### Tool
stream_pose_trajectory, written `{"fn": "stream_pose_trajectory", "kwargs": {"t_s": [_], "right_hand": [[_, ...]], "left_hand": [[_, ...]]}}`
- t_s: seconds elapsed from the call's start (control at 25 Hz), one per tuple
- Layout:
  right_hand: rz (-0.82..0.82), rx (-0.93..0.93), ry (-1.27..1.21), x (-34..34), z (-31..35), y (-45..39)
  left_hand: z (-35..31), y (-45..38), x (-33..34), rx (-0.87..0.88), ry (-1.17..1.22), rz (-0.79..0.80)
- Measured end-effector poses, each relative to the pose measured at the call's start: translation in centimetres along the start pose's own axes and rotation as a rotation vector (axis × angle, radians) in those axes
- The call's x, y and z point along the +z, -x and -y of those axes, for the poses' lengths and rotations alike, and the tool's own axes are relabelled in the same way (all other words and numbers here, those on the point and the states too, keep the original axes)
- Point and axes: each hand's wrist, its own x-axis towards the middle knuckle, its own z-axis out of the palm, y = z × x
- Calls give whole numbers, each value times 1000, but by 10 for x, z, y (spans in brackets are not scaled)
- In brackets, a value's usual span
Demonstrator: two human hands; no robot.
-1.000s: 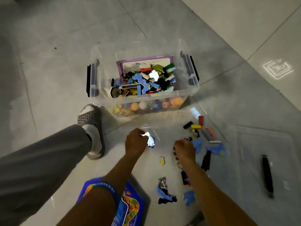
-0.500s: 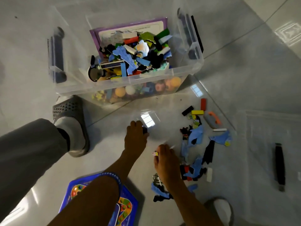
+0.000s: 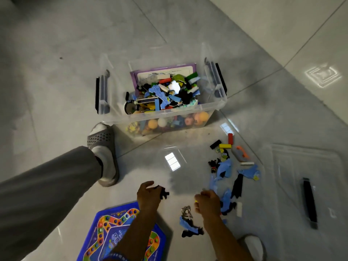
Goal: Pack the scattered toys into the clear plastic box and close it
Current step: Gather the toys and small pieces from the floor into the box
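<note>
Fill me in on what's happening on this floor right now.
A person is gathering scattered toys from the tiled floor. The left hand grips a small black piece; the right hand is curled round a small yellow bit. The clear plastic box stands open and already heaped with toys. Its lid lies on the floor at right, and loose pieces remain beside it.

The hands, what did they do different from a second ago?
Both drew back toward the person, away from the clear box. The left hand now grips a black toy piece; earlier it was on a small white one. The right hand left the blue pile and pinches a small yellow bit. Box, lid and game board stayed put.
</note>
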Motion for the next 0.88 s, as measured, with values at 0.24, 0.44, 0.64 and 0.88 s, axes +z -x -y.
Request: {"fn": "stream_pose_trajectory", "kwargs": {"t_s": [0.24, 0.44, 0.64, 0.88], "right_hand": [[201, -275, -357, 37, 199, 88], [147, -384, -290, 20, 279, 111], [-63, -439, 381, -51, 114, 19], [-73, -547, 1043, -95, -41, -7]], "left_hand": [[-158, 53, 11, 145, 456, 248], [-254, 52, 14, 403, 317, 120], [-93, 47, 31, 463, -146, 264], [76, 24, 32, 762, -1374, 491]]}}
